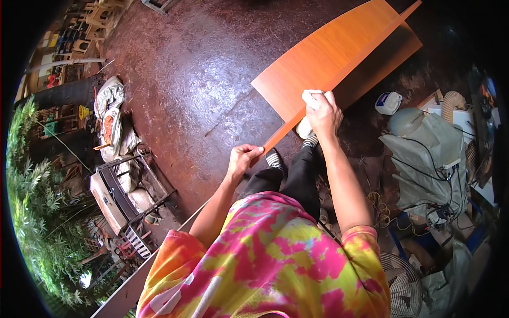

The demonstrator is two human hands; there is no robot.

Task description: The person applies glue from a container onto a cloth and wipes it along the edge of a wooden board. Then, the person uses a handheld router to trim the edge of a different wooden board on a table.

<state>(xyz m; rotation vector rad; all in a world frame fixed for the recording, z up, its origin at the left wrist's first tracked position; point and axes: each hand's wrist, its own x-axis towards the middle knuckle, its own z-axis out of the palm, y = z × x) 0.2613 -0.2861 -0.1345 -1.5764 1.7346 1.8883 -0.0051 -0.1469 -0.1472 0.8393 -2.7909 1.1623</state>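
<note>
A long, narrow orange-brown wooden strip (280,135) slants from near my feet to the far right. My left hand (245,160) is closed on its near end, thumb and fingers pinching it. Farther along the strip, my right hand (325,117) is closed around a crumpled white cloth (313,98), which is at the strip's edge; the exact contact is hidden by my fingers. Beside the strip lies a broad, glossy orange wooden panel (318,61) with a curved outer edge. A darker brown board (379,71) shows on the strip's right side.
A white jug (388,103) stands at right, near a grey-green sheet (416,169) with cables and a ribbed hose (452,104). A fan (401,283) is at lower right. Left are a metal frame (135,185), sacks (110,98) and plants (32,196). The dark red floor (196,69) looks shiny.
</note>
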